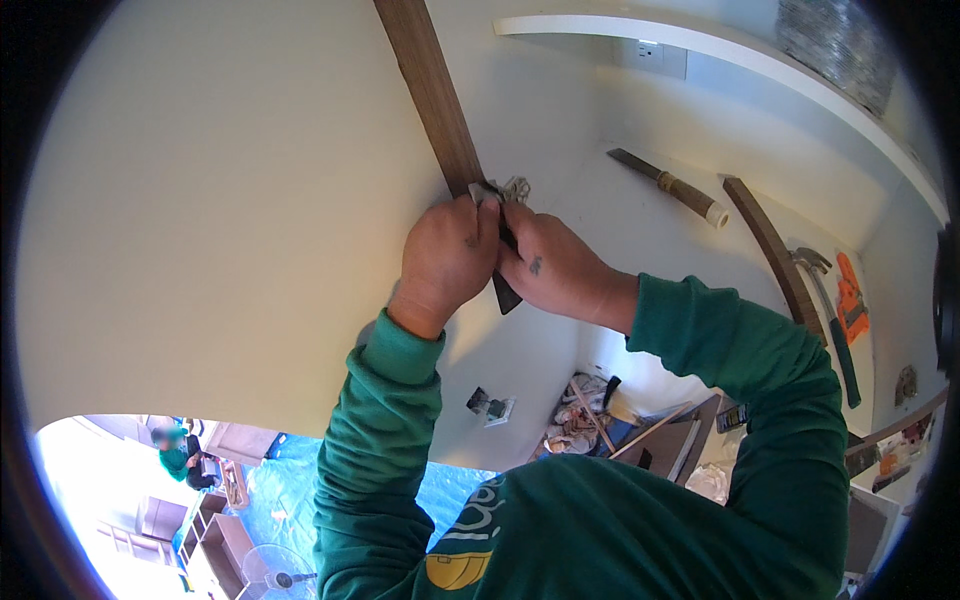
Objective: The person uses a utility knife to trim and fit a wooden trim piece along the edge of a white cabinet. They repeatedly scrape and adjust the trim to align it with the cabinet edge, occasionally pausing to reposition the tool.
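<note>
Left hand (447,255) and right hand (560,265) pressed together, I'm pinching a crumpled rag (516,190) at this brown wooden strip (435,90), hammer (832,320) lying to my right.

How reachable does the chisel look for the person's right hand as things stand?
Probably yes: the chisel lies near the right hand, with nothing visible between them. But that hand appears closed on the wooden strip, beside the left hand, so it would likely need to let go first.
</note>
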Tool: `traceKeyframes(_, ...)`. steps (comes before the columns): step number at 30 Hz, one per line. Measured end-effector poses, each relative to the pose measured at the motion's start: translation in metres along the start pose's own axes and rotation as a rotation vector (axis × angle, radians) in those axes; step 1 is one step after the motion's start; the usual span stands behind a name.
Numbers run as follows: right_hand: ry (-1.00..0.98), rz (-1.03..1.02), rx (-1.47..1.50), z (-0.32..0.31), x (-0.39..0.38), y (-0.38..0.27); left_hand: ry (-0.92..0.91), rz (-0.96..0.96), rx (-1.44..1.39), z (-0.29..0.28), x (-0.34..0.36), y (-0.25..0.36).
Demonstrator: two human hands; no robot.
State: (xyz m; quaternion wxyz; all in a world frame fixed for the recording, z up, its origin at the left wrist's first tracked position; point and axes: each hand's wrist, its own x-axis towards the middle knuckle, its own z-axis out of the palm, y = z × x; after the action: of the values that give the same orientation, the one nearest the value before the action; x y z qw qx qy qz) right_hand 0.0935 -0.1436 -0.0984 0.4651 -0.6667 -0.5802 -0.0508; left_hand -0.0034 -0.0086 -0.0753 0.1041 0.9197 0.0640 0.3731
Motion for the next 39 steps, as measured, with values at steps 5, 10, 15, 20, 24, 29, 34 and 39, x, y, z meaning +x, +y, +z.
traceKeyframes(5, 0.017, 0.008, -0.003, 0.0, 0.001, 0.0, 0.01, 0.052, -0.01, -0.001, 0.005, 0.002)
traceKeyframes(10, 0.039, 0.0, -0.007, -0.001, 0.008, 0.009, -0.051, -0.007, 0.043, 0.002, 0.014, 0.001)
traceKeyframes(15, 0.053, 0.052, -0.024, 0.001, 0.006, 0.005, 0.024, -0.026, -0.053, 0.007, 0.011, -0.002)
traceKeyframes(20, 0.07, 0.003, -0.012, 0.0, 0.004, -0.001, 0.073, -0.023, -0.121, 0.002, 0.005, 0.004)
traceKeyframes(24, 0.03, 0.034, 0.005, -0.004, 0.006, -0.006, 0.073, -0.021, -0.062, 0.001, 0.006, 0.003)
traceKeyframes(29, 0.057, -0.003, -0.048, -0.003, 0.006, -0.001, 0.049, 0.091, 0.035, 0.004, 0.012, -0.003)
traceKeyframes(34, 0.082, -0.007, -0.054, -0.006, 0.01, 0.001, -0.034, -0.027, 0.013, 0.001, 0.021, 0.003)
traceKeyframes(39, 0.086, 0.052, -0.044, -0.004, 0.009, -0.006, -0.008, -0.056, -0.007, -0.004, 0.017, 0.011)
